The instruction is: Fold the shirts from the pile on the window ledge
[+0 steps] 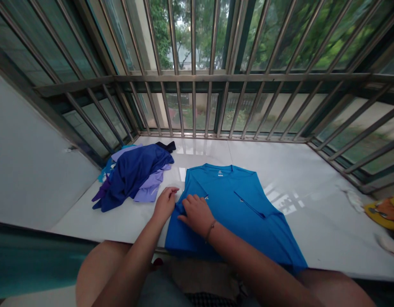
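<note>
Just ahead, a bright blue short-sleeved T-shirt (235,204) flat on a polished white stone ledge (315,238), collar far, long axis running toward the body; right hand (195,215) nearer, open on the cloth; left hand (165,204) open just beside the hem, both hands close but apart.

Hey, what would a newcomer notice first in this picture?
The bright blue T-shirt stands out first, spread on the glossy white ledge at centre, with the right hand on it and the left hand beside its edge. Left of it lies a heap of blue and lilac clothes. Ahead, metal window bars cross the green trees.
</note>
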Demonstrator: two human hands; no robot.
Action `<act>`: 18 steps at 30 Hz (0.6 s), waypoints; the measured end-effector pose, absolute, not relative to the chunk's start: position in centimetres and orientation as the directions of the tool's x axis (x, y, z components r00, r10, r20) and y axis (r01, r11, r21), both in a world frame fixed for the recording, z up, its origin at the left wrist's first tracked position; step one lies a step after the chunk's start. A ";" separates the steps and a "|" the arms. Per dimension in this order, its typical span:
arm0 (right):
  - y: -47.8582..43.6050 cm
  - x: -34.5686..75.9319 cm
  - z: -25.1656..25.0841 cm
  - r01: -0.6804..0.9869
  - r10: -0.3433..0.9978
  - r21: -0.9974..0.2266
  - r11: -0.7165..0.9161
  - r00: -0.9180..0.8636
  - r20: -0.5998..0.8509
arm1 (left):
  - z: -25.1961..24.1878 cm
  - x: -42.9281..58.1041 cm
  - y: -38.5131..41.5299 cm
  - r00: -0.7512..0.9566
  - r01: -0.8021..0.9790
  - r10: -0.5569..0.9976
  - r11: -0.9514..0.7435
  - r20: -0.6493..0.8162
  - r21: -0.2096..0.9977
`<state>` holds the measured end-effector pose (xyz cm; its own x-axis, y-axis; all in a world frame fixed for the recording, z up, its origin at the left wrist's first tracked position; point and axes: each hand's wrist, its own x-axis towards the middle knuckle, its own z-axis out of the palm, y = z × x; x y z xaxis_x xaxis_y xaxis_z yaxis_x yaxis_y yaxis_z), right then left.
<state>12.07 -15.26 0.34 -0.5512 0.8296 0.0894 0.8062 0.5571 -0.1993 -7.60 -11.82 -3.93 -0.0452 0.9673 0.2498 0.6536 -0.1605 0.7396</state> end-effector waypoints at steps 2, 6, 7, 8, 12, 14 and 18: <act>-16.5 11.2 -0.2 0.817 0.835 -0.175 0.550 -0.545 0.077 | -3.3 -6.3 -10.4 -0.037 0.687 0.961 -0.174 0.273 0.705; -16.4 10.8 -0.9 0.826 0.839 -0.151 0.543 -0.538 0.078 | -2.1 -3.0 -7.4 0.160 0.791 0.963 -0.256 0.216 0.555; -16.3 11.0 -1.1 0.830 0.843 -0.149 0.537 -0.531 0.081 | -2.1 -2.4 -6.9 0.178 0.817 0.967 -0.248 0.181 0.521; -16.2 11.2 -1.2 0.832 0.845 -0.148 0.534 -0.527 0.088 | -2.1 -1.9 -6.4 0.180 0.837 0.972 -0.233 0.152 0.494; -16.4 11.9 -1.7 0.783 0.795 -0.140 0.606 -0.590 0.140 | -3.4 -1.3 -5.8 0.173 0.873 0.976 -0.213 0.129 0.439; -16.8 12.0 -1.9 0.760 0.772 -0.139 0.636 -0.619 0.147 | -4.2 -1.4 -6.0 0.177 0.909 0.975 -0.214 0.135 0.359; -17.5 12.3 -1.7 0.754 0.772 -0.165 0.636 -0.619 0.144 | -5.1 -1.4 -6.3 0.179 0.960 0.975 -0.203 0.132 0.194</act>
<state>12.30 -17.49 -1.69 -0.6194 0.7717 0.1441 0.7540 0.6359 -0.1647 -1.36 -6.32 -5.07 0.1793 0.9749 0.1321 0.9598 -0.2029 0.1941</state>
